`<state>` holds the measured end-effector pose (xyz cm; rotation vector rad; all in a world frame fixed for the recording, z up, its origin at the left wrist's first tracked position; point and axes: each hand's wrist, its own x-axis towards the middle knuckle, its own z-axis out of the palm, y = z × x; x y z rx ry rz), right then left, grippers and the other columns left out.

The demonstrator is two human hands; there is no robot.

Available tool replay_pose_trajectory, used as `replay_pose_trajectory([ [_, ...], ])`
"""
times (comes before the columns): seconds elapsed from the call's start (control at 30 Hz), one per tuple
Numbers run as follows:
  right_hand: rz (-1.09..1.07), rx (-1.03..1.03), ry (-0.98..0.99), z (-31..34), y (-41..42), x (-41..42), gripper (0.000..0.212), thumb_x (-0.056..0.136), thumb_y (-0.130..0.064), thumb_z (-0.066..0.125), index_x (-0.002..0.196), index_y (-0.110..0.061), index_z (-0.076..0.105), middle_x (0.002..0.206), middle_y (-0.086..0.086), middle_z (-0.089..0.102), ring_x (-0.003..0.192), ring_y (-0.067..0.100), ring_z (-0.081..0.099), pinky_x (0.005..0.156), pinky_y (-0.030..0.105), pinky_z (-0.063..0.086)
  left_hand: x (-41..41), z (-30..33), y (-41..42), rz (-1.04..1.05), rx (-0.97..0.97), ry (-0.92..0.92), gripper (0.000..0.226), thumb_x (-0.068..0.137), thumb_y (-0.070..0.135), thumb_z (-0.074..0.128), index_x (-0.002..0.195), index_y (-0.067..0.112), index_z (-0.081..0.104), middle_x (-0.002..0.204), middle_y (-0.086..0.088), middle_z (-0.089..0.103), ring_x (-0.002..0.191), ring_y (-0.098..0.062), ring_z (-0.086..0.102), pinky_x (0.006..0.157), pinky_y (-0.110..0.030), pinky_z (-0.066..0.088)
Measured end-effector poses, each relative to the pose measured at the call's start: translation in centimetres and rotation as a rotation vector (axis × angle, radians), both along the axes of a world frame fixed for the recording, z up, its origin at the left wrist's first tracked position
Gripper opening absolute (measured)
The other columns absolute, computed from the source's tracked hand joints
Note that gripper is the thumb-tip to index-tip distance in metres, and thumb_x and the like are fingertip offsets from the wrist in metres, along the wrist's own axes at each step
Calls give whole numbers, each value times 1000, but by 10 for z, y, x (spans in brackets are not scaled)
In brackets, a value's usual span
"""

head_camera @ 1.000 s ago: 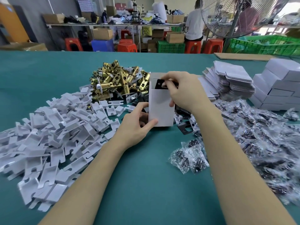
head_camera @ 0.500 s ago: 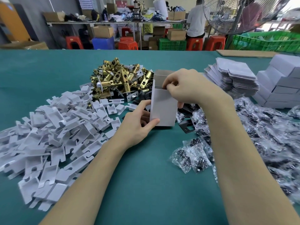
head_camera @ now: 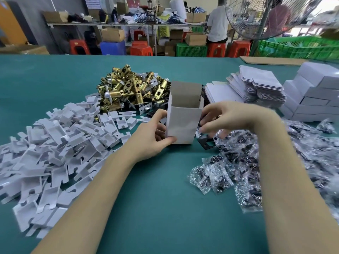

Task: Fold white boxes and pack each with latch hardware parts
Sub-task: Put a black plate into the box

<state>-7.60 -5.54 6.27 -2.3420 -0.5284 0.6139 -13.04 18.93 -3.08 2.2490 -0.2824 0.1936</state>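
— Several heaps ring the box; what is on the left?
— A wide spill of white card inserts (head_camera: 55,149) over the left of the green worktop (head_camera: 165,208), and behind its right edge a pile of brass latch bolts (head_camera: 132,88).
— And the box itself?
— The white box (head_camera: 183,123) stands upright at the middle, top open, its brown-lined flap raised at the back. The left hand (head_camera: 150,138) grips its lower left corner, thumb across the front face, the other fingers behind.
— The right side?
— The right hand (head_camera: 225,116) hangs just beside the box's right wall, fingers bent over dark plates (head_camera: 207,142) lying there; motion blur hides the tips, so I cannot tell whether that grip is closed on anything.
— What crowds it?
— Clear bags of dark screws (head_camera: 229,165) lie under and around the right forearm. Farther back sit flat box blanks (head_camera: 256,85), then stacked closed boxes (head_camera: 315,96) at the far right
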Motion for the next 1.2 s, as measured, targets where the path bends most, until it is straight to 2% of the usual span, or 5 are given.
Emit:
replay_pose_trajectory([
  [0.2, 62, 96, -1, -37, 25, 2, 22, 86, -7, 76, 97, -25, 72, 88, 5, 72, 67, 12, 68, 56, 20, 55, 4, 22, -4, -19, 161, 151, 74, 84, 26, 82, 144, 43, 43, 98, 18, 67, 78, 3, 65, 72, -14, 53],
  [0.47, 111, 88, -59, -41, 40, 1, 18, 85, -9, 74, 98, -21, 70, 88, 7, 74, 69, 10, 70, 56, 26, 57, 2, 36, -1, -15, 55, 353, 69, 61, 20, 83, 125, 36, 63, 107, 2, 76, 99, -30, 73, 89, -58, 59],
  [0.63, 134, 156, -53, -35, 40, -2, 16, 79, -4, 71, 91, -14, 68, 73, -2, 68, 66, 11, 62, 60, 26, 50, 3, 35, 6, -82, -89, 362, 60, 78, 1, 81, 120, 39, 61, 97, 11, 77, 94, -10, 73, 83, -31, 59],
  [1.03, -128, 481, -20, -40, 46, 0, 26, 90, -4, 52, 94, -27, 65, 98, -4, 66, 85, 11, 66, 60, 22, 57, 1, 39, -22, 166, -1334, 617, 23, 97, -6, 50, 117, -11, 61, 117, -26, 72, 99, -31, 75, 86, -36, 63],
  [1.2, -171, 476, -43, -45, 45, 3, 25, 90, -6, 53, 87, -28, 66, 83, -10, 67, 72, 3, 65, 55, 20, 53, 1, 31, -37, 211, -1493, 669, 30, 104, 17, 56, 122, -5, 63, 113, -19, 74, 103, -28, 70, 87, -35, 59],
])
